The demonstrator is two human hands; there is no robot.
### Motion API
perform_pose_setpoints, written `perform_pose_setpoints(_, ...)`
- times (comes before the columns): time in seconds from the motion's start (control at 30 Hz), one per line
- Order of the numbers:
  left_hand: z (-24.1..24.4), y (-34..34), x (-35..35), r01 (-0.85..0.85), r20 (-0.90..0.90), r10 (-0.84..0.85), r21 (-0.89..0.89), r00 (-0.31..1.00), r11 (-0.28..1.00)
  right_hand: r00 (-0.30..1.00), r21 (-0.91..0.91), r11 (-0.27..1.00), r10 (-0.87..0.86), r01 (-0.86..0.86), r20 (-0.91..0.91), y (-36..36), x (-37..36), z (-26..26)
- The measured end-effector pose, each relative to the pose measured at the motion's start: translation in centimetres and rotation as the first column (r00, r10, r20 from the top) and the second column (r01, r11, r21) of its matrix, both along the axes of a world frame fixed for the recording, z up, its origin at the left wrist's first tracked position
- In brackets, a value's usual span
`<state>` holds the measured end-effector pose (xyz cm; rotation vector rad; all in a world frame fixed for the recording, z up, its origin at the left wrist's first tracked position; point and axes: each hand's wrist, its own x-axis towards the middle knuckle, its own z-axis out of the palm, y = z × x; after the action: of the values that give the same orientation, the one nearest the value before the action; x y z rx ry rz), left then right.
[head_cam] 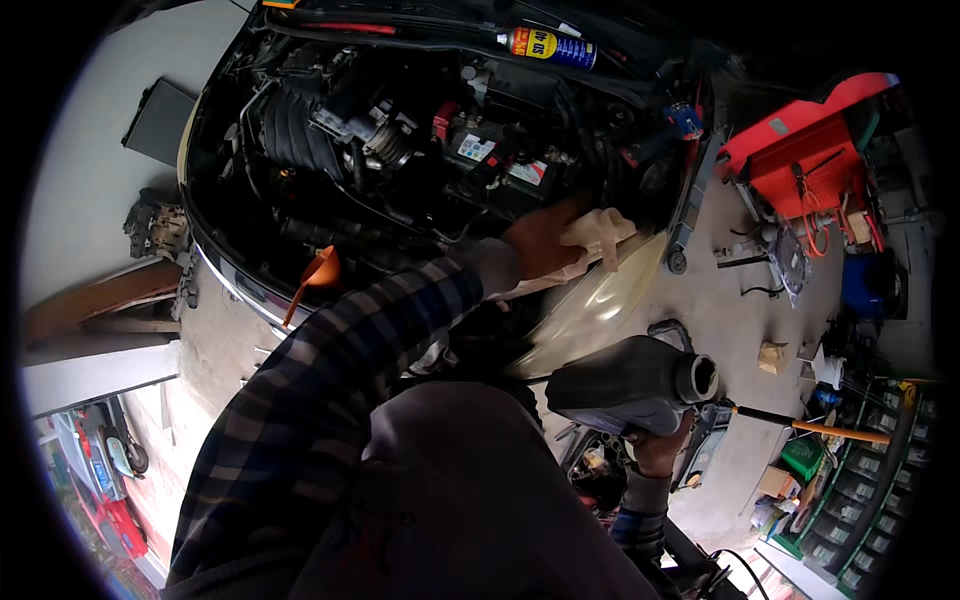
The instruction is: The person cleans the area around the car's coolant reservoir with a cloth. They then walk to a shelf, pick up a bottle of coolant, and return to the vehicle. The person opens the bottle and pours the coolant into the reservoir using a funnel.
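My left hand (551, 238), slightly blurred, reaches into the car's engine bay and touches an off-white plastic part (600, 236) beside the headlight (600, 304); its fingers are partly hidden. In my right hand (664, 448) is a dark plastic jug (615, 382), gripped from below and lying tilted, with its round mouth facing right. A car battery (502, 161) sits beyond my left hand. An orange funnel (322, 270) stands at the front edge of the bay, left of my left forearm.
A spray can (555, 49) lies at the bay's far edge. A red tool cart (810, 172) stands at the right, above an orange-and-black handle (817, 426). Racks of small bins (862, 487) are at lower right. Engine parts (157, 225) sit at the left.
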<state>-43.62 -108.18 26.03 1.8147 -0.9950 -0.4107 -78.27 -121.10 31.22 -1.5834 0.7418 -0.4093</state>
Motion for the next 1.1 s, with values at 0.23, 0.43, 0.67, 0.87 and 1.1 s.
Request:
perform_pose_setpoints(0.23,4.0,7.9,-5.7,-0.079,-0.197,0.102,0.117,0.975,0.99,0.942,0.233,0.912,0.323,-0.337,0.096,0.2,4.4,3.4)
perform_pose_setpoints(0.43,2.7,9.7,-6.9,-0.103,-0.102,0.099,-0.03,0.99,0.994,0.857,0.281,0.828,0.514,-0.485,-0.036,-0.4,6.1,4.4)
perform_pose_setpoints(0.67,1.8,10.4,-7.5,-0.094,-0.066,0.091,-0.038,0.994,0.995,0.81,0.266,0.806,0.572,-0.528,-0.125,-0.9,6.7,5.9)
perform_pose_setpoints(0.87,2.1,10.4,-7.4,-0.041,-0.104,0.034,-0.066,0.994,0.997,0.768,0.248,0.789,0.609,-0.561,-0.2,-1.6,6.8,7.5)
perform_pose_setpoints(1.1,1.6,10.4,-7.8,-0.05,-0.088,0.039,-0.125,0.995,0.991,0.67,0.325,0.72,0.692,-0.614,-0.268,-2.9,7.6,8.0)
